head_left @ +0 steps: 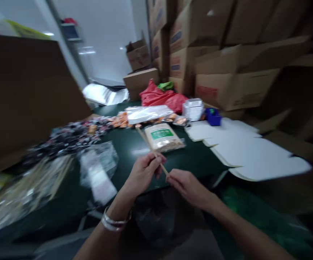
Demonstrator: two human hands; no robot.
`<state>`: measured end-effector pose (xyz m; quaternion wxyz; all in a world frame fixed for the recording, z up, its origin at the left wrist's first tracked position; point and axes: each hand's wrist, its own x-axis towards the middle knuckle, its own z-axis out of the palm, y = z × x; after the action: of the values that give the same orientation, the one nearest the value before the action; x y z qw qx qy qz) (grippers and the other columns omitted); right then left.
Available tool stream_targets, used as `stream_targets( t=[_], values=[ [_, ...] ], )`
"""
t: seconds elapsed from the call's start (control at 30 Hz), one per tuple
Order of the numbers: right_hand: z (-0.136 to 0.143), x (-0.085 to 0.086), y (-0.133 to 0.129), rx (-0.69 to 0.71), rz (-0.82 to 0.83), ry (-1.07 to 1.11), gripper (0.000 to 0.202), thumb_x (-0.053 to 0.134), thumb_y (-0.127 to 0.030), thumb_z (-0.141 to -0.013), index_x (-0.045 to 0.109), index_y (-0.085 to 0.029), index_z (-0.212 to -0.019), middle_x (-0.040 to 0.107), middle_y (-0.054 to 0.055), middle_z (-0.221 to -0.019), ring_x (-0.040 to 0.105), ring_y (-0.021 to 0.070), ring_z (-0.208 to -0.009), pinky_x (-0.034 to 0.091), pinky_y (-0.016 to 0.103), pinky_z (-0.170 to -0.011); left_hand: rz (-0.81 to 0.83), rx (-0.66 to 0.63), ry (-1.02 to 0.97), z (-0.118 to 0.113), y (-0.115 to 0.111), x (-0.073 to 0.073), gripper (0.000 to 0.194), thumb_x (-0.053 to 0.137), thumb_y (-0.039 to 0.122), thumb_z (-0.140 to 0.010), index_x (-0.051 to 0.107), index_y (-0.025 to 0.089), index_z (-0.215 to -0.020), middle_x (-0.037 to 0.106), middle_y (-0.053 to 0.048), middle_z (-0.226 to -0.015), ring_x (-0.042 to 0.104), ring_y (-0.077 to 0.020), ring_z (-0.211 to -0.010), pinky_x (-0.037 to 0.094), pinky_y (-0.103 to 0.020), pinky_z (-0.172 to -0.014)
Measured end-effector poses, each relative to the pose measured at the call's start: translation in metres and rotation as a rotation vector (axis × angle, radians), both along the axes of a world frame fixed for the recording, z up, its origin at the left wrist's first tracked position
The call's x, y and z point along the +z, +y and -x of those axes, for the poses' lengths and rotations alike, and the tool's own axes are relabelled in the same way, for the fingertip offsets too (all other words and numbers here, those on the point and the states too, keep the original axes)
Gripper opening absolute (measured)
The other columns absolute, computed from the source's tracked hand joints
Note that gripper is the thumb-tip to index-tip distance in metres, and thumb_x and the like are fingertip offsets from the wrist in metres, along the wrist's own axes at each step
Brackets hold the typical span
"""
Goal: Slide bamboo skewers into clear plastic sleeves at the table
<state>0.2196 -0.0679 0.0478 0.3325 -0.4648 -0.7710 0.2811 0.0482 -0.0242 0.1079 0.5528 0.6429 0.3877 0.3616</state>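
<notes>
A thin pale wooden stick [145, 139] slants over the dark green table. My left hand [145, 169] is closed around its lower part, and silver bangles circle that wrist. At the stick's near end, my right hand [186, 184] pinches the tip with closed fingers. Just beyond my hands lies a clear packet with a green label [163, 136]. Left of my left hand, clear plastic bags with a white strip [99, 177] rest on the table.
Bundled sticks [39, 180] and many small dark packets [72, 139] lie at left. White sheets [251, 151] spread at right. Orange packets, a red bag [161, 96], clear containers [193, 109] and a blue box [213, 117] stand farther back, before stacked cartons [216, 79].
</notes>
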Motion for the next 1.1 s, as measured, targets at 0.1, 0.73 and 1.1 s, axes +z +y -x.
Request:
stream_targets(
  t=[0.1,0.73,1.1],
  values=[
    [0.024,0.016,0.033,-0.024,-0.101,0.112,0.025,0.05,-0.03,-0.09,0.059,-0.018,-0.109,0.062,0.008,-0.102,0.057,0.0188,-0.09,0.044,0.031,-0.08,-0.251,0.162,0.299,0.024,0.007,0.009,0.024,0.049,0.032,-0.086,0.062,0.015,-0.076,0.053,0.002,-0.058,0.048,-0.0098,-0.054,0.036,-0.02,-0.053],
    [0.087,-0.001,0.1,0.095,0.027,0.319,0.032,0.052,-0.039,-0.089,0.065,-0.016,-0.072,0.063,0.002,-0.069,0.056,0.0134,-0.067,0.043,0.023,-0.06,-0.309,0.535,1.198,0.187,0.002,-0.085,0.023,0.049,0.021,-0.087,0.068,0.015,-0.096,0.064,-0.011,-0.095,0.055,-0.0254,-0.096,0.042,-0.036,-0.086],
    [0.142,-0.027,0.095,0.314,0.288,0.256,0.025,0.045,-0.027,-0.09,0.061,-0.014,-0.076,0.056,-0.003,-0.057,0.046,0.0068,-0.046,0.034,0.019,-0.047,-0.407,0.614,1.073,0.199,-0.002,-0.087,0.017,0.049,0.019,-0.087,0.066,0.018,-0.083,0.063,-0.004,-0.086,0.055,-0.0191,-0.087,0.042,-0.031,-0.081]
  ],
)
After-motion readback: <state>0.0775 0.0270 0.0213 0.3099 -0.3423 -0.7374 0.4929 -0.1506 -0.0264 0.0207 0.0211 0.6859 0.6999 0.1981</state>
